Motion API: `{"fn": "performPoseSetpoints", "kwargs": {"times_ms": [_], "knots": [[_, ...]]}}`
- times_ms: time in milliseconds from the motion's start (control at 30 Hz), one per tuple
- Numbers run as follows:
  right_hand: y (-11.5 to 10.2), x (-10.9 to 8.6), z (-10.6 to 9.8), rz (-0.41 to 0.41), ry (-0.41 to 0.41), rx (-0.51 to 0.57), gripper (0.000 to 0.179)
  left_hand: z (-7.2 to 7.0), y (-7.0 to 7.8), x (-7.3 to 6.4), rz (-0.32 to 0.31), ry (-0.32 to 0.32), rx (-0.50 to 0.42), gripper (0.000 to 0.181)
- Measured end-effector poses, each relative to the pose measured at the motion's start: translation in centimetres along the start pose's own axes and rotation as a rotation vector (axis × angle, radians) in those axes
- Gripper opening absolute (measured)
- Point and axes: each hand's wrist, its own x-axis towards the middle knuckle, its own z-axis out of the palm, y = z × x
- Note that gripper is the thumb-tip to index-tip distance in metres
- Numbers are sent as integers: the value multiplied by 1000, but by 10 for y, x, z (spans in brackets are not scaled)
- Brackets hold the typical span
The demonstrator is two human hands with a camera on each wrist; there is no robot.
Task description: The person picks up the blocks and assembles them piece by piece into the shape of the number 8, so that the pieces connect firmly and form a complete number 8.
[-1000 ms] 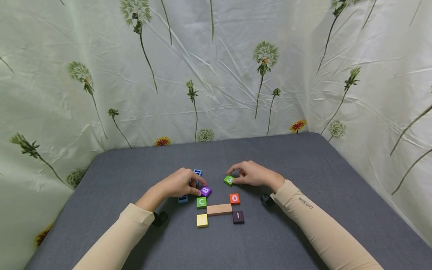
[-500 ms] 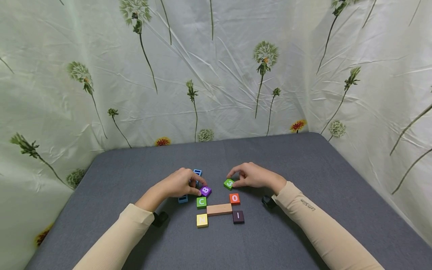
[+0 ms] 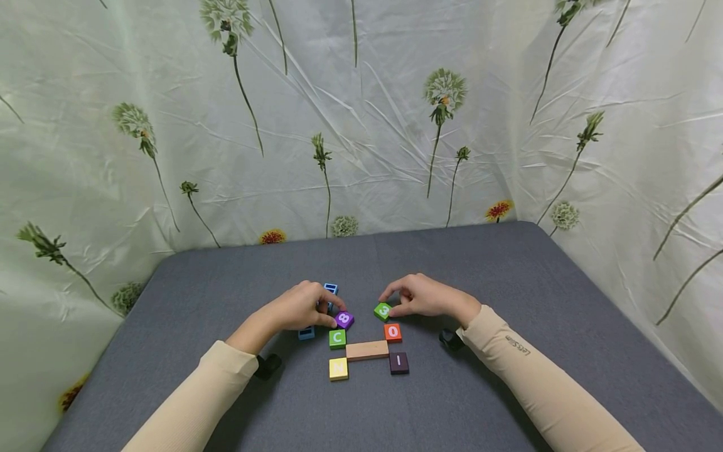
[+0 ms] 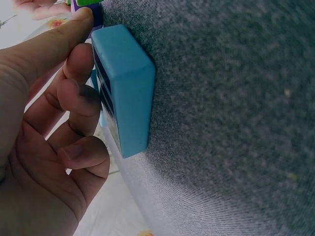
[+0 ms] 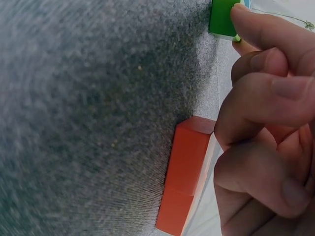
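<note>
My left hand (image 3: 302,306) pinches a purple block marked 8 (image 3: 344,320) between thumb and finger. That block sits askew behind a green block marked C (image 3: 337,339). Across from it, my right hand (image 3: 426,295) holds a green block marked 3 (image 3: 382,311) by its edges, thumb on the near side; it is turned cornerwise, just behind an orange-red block marked 0 (image 3: 392,333). In the left wrist view a light blue block (image 4: 123,88) lies beside my curled fingers. Below my right hand, the right wrist view shows red-orange blocks (image 5: 187,157) on the cloth.
A plain wooden bar (image 3: 367,351) lies between the left and right blocks. Nearer stand a yellow block (image 3: 338,369) and a dark purple block (image 3: 398,363). Blue blocks (image 3: 331,289) are partly hidden behind my left hand. A flowered curtain (image 3: 384,125) hangs behind the grey table (image 3: 452,402).
My right hand has drawn the green 3 block a little nearer to me, toward the orange-red 0 block, turning it slightly. My left hand and the purple block have stayed put.
</note>
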Motion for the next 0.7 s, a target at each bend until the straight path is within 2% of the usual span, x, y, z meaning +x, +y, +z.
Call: {"fn": "performPoseSetpoints", "kwargs": {"times_ms": [700], "knots": [[-1, -2, 2, 6, 4, 1, 29, -1, 4, -2, 18, 4, 51, 28]]}}
